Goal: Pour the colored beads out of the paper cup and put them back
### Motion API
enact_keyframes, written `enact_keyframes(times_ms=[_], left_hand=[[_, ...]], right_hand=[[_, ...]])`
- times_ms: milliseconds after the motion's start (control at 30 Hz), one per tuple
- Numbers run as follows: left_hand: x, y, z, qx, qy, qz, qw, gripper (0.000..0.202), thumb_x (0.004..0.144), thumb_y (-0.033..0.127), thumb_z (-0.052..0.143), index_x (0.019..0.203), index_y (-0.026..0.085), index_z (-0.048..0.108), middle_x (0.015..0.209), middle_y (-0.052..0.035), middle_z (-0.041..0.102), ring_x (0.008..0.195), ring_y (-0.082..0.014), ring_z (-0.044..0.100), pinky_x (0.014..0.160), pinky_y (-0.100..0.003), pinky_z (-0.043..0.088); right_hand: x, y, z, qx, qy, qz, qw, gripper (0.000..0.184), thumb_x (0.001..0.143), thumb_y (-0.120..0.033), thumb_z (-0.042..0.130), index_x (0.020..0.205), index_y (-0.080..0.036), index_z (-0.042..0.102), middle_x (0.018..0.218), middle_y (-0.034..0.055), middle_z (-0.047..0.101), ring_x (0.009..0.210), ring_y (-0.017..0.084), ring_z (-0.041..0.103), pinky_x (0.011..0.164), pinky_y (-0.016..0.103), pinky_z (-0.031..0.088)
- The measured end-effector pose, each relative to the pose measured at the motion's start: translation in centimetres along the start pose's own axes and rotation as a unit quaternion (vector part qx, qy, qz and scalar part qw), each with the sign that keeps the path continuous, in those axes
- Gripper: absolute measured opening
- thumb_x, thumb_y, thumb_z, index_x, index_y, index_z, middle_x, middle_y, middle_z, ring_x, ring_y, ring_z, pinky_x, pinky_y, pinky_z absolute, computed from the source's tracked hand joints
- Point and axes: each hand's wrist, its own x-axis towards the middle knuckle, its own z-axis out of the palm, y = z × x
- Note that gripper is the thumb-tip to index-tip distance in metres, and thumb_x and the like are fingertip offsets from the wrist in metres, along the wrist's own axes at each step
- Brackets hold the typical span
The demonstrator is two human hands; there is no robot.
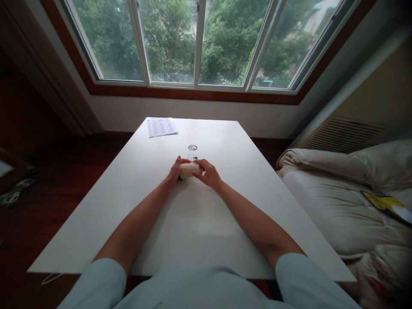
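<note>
A cream-coloured cylinder (189, 171), perhaps a jar or a roll, lies on its side between my two hands near the middle of the table. My left hand (174, 170) closes round its left end, where a small dark green bit shows underneath. At the other end, my right hand (209, 172) grips it with fingers over the top and thumb in front. Just beyond the cylinder is a small pale round item with a dark patch (195, 158), partly hidden by my fingers. Farther back lies a flat round disc (192, 147) with a dark rim.
The white table (206, 231) reaches toward a wall below a wide window (199, 43). Printed sheets of paper (162, 127) lie at its far left corner. A cushioned beige sofa (328, 206) stands along the right side, with a yellow and black item (383, 201) on it.
</note>
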Motion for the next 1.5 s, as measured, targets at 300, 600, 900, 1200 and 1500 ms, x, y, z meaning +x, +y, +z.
enact_keyframes(times_ms=[300, 600, 900, 1200, 1500], left_hand=[[0.6, -1.0, -0.7, 0.091, -0.034, 0.062, 0.993, 0.096, 0.089, 0.103, 0.041, 0.099, 0.015, 0.079, 0.096, -0.0124, 0.08, 0.088, -0.026, 0.073, 0.08, -0.038, 0.058], [1.0, -1.6, -0.9, 0.072, -0.08, 0.041, 0.993, 0.097, 0.086, 0.105, 0.041, 0.099, 0.017, 0.079, 0.095, -0.0122, 0.08, 0.09, -0.0268, 0.072, 0.082, -0.039, 0.059], [1.0, -1.6, -0.6, 0.042, -0.06, 0.059, 0.996, 0.093, 0.087, 0.104, 0.044, 0.091, 0.018, 0.077, 0.088, -0.0093, 0.075, 0.086, -0.024, 0.069, 0.081, -0.038, 0.058], [0.4, -0.4, -0.3, 0.21, 0.003, 0.109, 0.972, 0.061, 0.103, 0.07, 0.045, 0.09, 0.021, 0.079, 0.098, -0.0107, 0.078, 0.101, -0.0297, 0.07, 0.099, -0.045, 0.057], [0.8, -0.8, -0.6, 0.361, -0.059, 0.164, 0.916, 0.035, 0.098, 0.044, 0.053, 0.097, 0.027, 0.083, 0.116, -0.0089, 0.082, 0.117, -0.0336, 0.069, 0.119, -0.049, 0.049]], right_hand=[[0.1, -0.4, -1.3, -0.048, -0.01, -0.068, 0.996, 0.051, 0.106, -0.064, 0.066, 0.137, -0.024, 0.069, 0.112, 0.0111, 0.073, 0.092, 0.025, 0.069, 0.081, 0.037, 0.057], [0.1, -0.6, -1.6, -0.122, -0.026, -0.117, 0.985, 0.053, 0.107, -0.067, 0.06, 0.135, -0.023, 0.07, 0.107, 0.0112, 0.074, 0.088, 0.025, 0.068, 0.081, 0.038, 0.056], [0.5, -0.5, -2.1, -0.14, -0.034, -0.128, 0.981, 0.054, 0.109, -0.068, 0.056, 0.134, -0.022, 0.069, 0.105, 0.0108, 0.075, 0.086, 0.025, 0.068, 0.08, 0.037, 0.054], [0.9, -0.6, -3.1, -0.14, -0.042, -0.068, 0.987, 0.051, 0.105, -0.068, 0.059, 0.124, -0.023, 0.075, 0.102, 0.0111, 0.076, 0.086, 0.026, 0.067, 0.084, 0.038, 0.053], [0.5, 0.8, -4.1, -0.086, -0.008, -0.015, 0.996, 0.031, 0.096, -0.051, 0.065, 0.107, -0.024, 0.075, 0.094, 0.0076, 0.077, 0.079, 0.023, 0.066, 0.077, 0.036, 0.051]])
